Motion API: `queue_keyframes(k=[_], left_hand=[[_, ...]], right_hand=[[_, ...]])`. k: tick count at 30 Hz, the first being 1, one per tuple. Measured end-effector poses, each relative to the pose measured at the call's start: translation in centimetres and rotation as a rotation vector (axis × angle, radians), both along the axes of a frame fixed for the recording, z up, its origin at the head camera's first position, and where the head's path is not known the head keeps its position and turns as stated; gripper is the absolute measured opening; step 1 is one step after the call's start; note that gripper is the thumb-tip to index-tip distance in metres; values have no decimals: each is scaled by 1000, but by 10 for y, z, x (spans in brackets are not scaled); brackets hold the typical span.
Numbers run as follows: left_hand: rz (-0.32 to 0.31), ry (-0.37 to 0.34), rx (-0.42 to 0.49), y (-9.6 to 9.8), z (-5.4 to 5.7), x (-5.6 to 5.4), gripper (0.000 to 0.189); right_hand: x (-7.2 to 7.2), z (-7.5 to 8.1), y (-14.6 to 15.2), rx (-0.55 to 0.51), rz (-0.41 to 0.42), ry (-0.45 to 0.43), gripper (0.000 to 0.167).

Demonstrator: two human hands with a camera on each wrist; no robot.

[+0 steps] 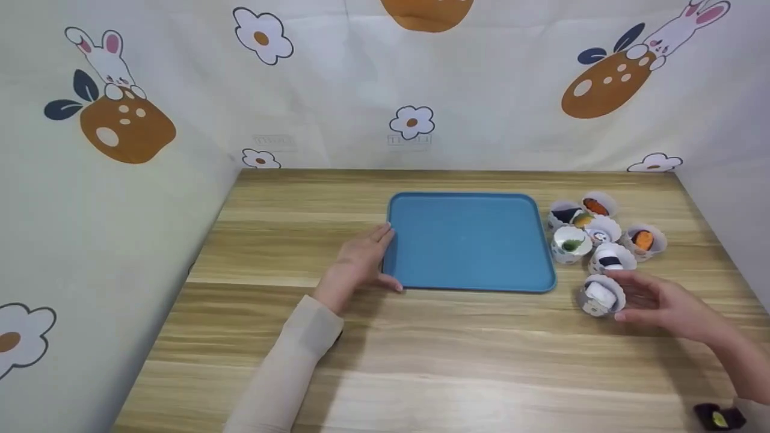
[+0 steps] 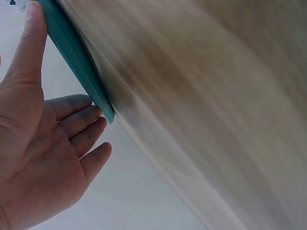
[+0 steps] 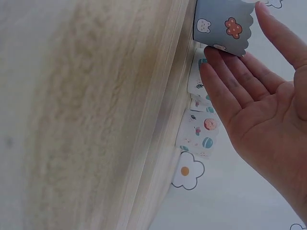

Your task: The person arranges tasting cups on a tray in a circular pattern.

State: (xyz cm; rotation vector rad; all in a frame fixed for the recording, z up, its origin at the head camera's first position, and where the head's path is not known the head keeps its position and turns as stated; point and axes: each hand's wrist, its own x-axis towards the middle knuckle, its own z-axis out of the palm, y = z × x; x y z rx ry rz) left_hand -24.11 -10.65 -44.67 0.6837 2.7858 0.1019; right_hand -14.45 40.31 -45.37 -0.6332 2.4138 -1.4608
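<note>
A blue rectangular tray (image 1: pixel 469 240) lies on the wooden table. My left hand (image 1: pixel 364 258) rests along its left edge, fingers extended at the side and thumb at the near left corner. In the left wrist view, the thumb (image 2: pixel 29 52) touches the green-looking tray edge (image 2: pixel 72 52). To the right of the tray, my right hand (image 1: pixel 668 304) holds a patterned paper cup (image 1: pixel 601 296) with a white piece inside, between thumb and fingers. That cup's grey side (image 3: pixel 223 26), printed with small figures, shows in the right wrist view, with fingertips against it.
Several more paper cups stand clustered behind the held one, including one with a green piece (image 1: pixel 571 245), one with an orange piece (image 1: pixel 643 242) and one with a black-banded white piece (image 1: pixel 612 260). A printed curtain (image 1: pixel 337 90) encloses the table (image 1: pixel 289 228).
</note>
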Motion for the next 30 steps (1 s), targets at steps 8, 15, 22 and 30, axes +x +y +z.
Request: queue_keyframes(k=[8,15,22,30], left_hand=[[0,-1,-16,1,-1,-1,123],[-1,-2,-44,2,-1,-2,123],[2,-15,-22,2,1,-1,122],[1,-24,-54,3,3,0,121]], right_hand=[[-3,0,-5,31,6,34,68],[-3,1,-11,189,-34,58,72],[-3,0,-13,230,-58,49,74],[-2,-2,-16,203,-68,107,63]])
